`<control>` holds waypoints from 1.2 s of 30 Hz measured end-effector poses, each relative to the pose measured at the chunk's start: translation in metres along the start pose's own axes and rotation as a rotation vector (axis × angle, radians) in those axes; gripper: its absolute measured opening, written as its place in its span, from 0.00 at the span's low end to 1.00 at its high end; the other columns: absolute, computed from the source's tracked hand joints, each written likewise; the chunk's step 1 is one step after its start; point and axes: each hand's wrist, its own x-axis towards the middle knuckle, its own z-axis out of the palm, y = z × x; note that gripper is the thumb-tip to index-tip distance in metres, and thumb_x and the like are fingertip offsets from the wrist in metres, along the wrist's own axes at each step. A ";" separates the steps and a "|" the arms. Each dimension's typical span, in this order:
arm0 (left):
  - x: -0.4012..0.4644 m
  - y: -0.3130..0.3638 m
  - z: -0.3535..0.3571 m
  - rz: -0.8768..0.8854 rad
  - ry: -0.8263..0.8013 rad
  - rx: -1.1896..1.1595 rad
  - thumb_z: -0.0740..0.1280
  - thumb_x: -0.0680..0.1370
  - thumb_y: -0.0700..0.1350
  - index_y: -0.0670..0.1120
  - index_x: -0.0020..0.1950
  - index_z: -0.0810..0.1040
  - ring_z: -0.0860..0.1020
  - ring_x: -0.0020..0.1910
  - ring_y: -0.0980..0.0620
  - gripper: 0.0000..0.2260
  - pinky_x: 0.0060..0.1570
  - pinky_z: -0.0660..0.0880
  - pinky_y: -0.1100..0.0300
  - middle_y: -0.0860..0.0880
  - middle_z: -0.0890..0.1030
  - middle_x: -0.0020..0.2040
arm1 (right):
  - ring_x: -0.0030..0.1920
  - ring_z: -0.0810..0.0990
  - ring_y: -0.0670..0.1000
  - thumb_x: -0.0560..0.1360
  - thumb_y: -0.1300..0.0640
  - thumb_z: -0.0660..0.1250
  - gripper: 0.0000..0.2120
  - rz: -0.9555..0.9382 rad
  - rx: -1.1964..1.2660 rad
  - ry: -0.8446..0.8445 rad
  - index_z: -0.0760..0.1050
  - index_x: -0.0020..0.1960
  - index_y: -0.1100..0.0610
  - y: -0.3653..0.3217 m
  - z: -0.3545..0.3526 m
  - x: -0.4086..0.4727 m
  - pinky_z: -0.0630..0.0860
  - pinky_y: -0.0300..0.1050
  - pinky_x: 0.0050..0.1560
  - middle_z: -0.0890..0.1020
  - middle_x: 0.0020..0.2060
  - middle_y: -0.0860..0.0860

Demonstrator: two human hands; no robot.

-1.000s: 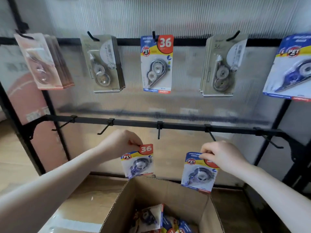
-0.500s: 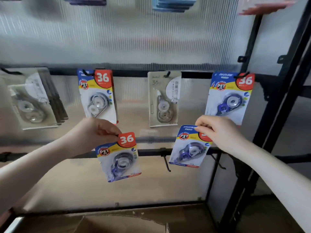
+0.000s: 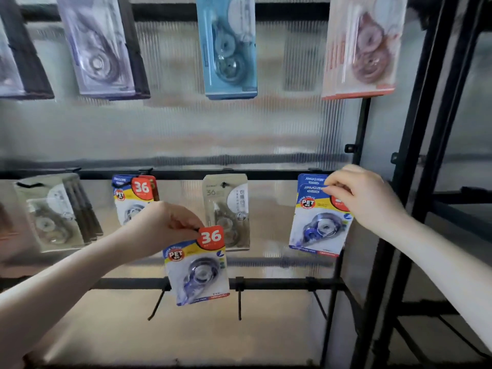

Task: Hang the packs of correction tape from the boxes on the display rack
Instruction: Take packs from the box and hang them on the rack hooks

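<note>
Pinching one pack each, at the top edge of the card. Right hand (image 3: 367,198) closed on the header of a blue correction-tape pack (image 3: 319,222), held up against the middle rail (image 3: 266,173) at its far right peg, directly in front of a matching hung pack (image 3: 311,179) whose top edge peeks out above it. Left hand (image 3: 165,225) closed on the upper left corner of a second pack (image 3: 198,265), just beside the red "36" badge, hanging free below the middle rail and in front of the lower rail (image 3: 279,283), well apart from any peg tip.

Judged as the hanging step for the right-hand pack. To do it well: line the punched slot up with the peg tip, hidden behind the fingers, so not confirmable; push straight back along the peg, not sideways; keep the card flat against the pack behind; let go only once weight sits on the peg. Then bring the left-hand pack across to the same peg, or up to the hung "36" pack (image 3: 134,193) at left, whichever matches.
</note>
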 end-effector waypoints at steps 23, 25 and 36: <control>0.009 0.039 0.012 0.060 -0.090 0.061 0.73 0.70 0.41 0.50 0.46 0.85 0.81 0.39 0.62 0.06 0.42 0.78 0.67 0.59 0.83 0.39 | 0.42 0.75 0.50 0.78 0.55 0.61 0.06 -0.081 0.049 -0.310 0.73 0.43 0.52 0.018 -0.023 0.020 0.69 0.46 0.43 0.79 0.39 0.47; 0.008 0.040 0.011 0.062 -0.090 0.067 0.73 0.71 0.41 0.50 0.46 0.85 0.81 0.39 0.62 0.06 0.42 0.78 0.67 0.59 0.83 0.40 | 0.43 0.76 0.48 0.77 0.56 0.63 0.05 -0.093 0.052 -0.236 0.77 0.44 0.54 0.017 -0.025 0.021 0.71 0.45 0.43 0.79 0.40 0.47; 0.007 0.044 0.009 0.117 -0.110 0.079 0.73 0.71 0.42 0.52 0.46 0.84 0.80 0.40 0.65 0.07 0.39 0.75 0.73 0.69 0.78 0.34 | 0.45 0.76 0.46 0.76 0.56 0.66 0.08 -0.039 0.013 -0.253 0.81 0.51 0.57 0.012 -0.036 0.032 0.73 0.41 0.42 0.80 0.43 0.47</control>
